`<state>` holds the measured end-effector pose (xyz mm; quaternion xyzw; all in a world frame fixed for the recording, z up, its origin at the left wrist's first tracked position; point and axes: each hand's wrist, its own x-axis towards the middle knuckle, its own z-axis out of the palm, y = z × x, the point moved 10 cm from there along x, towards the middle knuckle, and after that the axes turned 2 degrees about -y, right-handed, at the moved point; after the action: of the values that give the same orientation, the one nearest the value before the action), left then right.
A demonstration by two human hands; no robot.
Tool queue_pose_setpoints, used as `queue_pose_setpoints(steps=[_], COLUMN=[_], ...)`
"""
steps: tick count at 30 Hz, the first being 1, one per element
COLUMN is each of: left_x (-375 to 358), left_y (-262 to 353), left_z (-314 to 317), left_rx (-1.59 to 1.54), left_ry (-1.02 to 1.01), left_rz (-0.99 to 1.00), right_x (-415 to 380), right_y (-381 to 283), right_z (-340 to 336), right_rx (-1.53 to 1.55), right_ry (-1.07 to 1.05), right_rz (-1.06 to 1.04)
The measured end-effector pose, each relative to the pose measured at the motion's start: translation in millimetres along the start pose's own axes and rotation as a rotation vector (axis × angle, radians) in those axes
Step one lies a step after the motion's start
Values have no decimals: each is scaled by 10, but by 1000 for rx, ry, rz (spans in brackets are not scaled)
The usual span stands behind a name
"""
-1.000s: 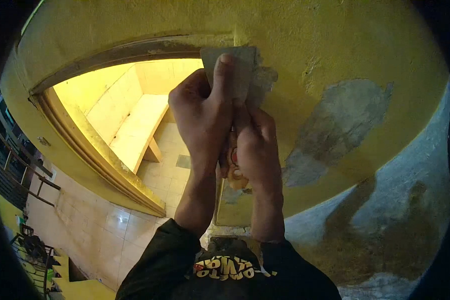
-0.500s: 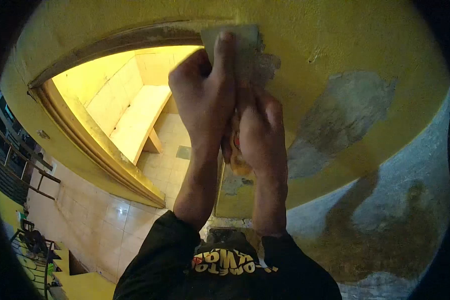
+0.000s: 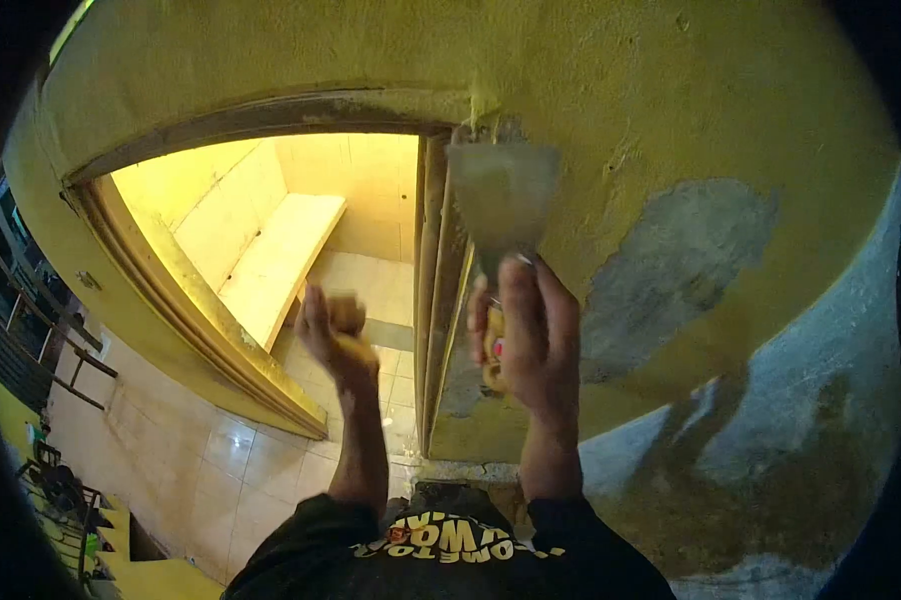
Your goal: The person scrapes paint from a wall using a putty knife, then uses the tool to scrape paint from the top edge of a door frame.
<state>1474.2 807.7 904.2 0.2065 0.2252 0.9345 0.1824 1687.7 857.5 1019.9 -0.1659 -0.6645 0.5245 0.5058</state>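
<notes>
The left hand [image 3: 333, 335] has let go, half open and looking empty; only the right hand [image 3: 533, 340] grips the scraper [image 3: 504, 195].

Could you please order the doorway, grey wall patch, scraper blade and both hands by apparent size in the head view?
1. Doorway
2. Grey wall patch
3. Scraper blade and right hand, too alike to rank
4. Left hand

Pale tiled floor [image 3: 171, 440]; bright room [image 3: 361, 200] beyond doorframe [image 3: 433, 220].
</notes>
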Motion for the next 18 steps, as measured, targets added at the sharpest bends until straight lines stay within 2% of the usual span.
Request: queue_pose_setpoints(steps=[1,2,3,4,5,10,12,13,14,16,17,18], left_x=[-49,-90,-113,-190,-262,-365,-374,-396,-422,-454,-503,-592], left_y=[-89,-187,-240,-348,-440,-676,-686,-737,-809,-740,-816,-920], left_z=[-244,-442,-526,-663,-797,-898,-659,-592,-578,-208,-159,-41], left_rx=[50,103,103,147,193,216,271,336,333,774,765,850], left_ry=[42,80,78,102,123,32,-119,-266,-273,-545,-556,-669], left_rz=[-74,-150,-151,-234,-318,-427,-420,-448,-461,-73,-82,-65], right_x=[-61,-69,-88,-159,-171,-248,-293,-282,-281,-236,-241,-271], right_y=[-61,-78,-292,-466,-482,-669,-680,-689,-691,-597,-554,-515], right_z=[-139,-191,-207,-173,-155,-80,-36,-26,-26,-38,-49,-34], right_rx=[-282,-278,-528,-777,-796,-1028,-1129,-1178,-1229,-1236,-1231,-1245], right_ry=[59,65,107,144,117,154,175,213,253,271,281,291], right_rz=[-114,-110,-253,-384,-375,-511,-534,-544,-553,-542,-543,-539])
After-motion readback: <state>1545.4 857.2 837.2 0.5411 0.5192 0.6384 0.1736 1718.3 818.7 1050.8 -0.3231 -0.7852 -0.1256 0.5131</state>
